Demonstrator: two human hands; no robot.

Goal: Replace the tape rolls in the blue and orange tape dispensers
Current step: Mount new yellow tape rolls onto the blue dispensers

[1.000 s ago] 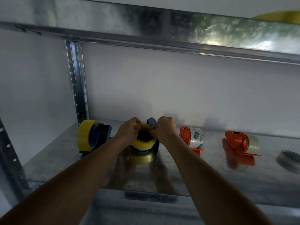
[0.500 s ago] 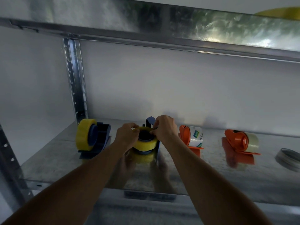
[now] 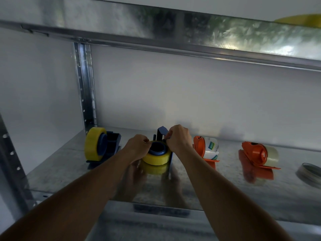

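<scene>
Currently a blue dispenser (image 3: pixel 164 136) is laid flat mid-shelf (image 3: pixel 225 188), with a yellow tape roll (image 3: pixel 156 158) seated on its hub. The roll's left rim is pinched by the left hand (image 3: pixel 138 145); the right hand (image 3: pixel 177 139) is closed on the dispenser's upright far end. A second blue dispenser (image 3: pixel 104 146) sits left, two orange dispensers (image 3: pixel 205 149) (image 3: pixel 258 155) right.

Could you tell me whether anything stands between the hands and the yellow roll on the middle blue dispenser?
Nothing visible does. The left hand and right hand are already on the yellow roll seated in the blue dispenser.
</scene>
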